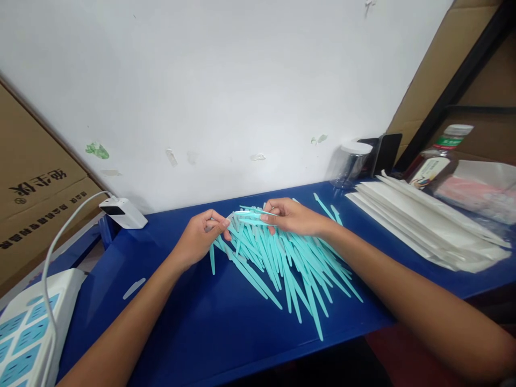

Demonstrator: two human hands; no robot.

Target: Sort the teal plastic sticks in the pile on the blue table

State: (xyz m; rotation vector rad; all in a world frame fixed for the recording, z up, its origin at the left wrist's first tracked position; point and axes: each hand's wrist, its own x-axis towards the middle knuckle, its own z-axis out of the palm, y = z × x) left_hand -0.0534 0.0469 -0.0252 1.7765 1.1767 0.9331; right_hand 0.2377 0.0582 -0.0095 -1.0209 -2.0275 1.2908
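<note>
A heap of slim turquoise eyebrow razors (282, 255) with pale, see-through ends lies spread on the blue table (181, 338). Above the far side of the heap, my right hand (288, 216) is closed around the handle of one or more of these razors; the exact number is unclear. My left hand (203, 236) pinches the pale end of a razor between thumb and fingertips, at the heap's left edge. Its fingers hide part of that end. A loose clear blade cover (134, 288) rests on the table to the left of my left forearm.
On the left are a white power strip (60, 301), a white charger (123, 213) with a cable and a cardboard box (40, 183). A stack of white sleeves (427, 226), a clear jar (350, 164) and a bottle (437, 156) stand at right. A white wall (242, 97) borders the back.
</note>
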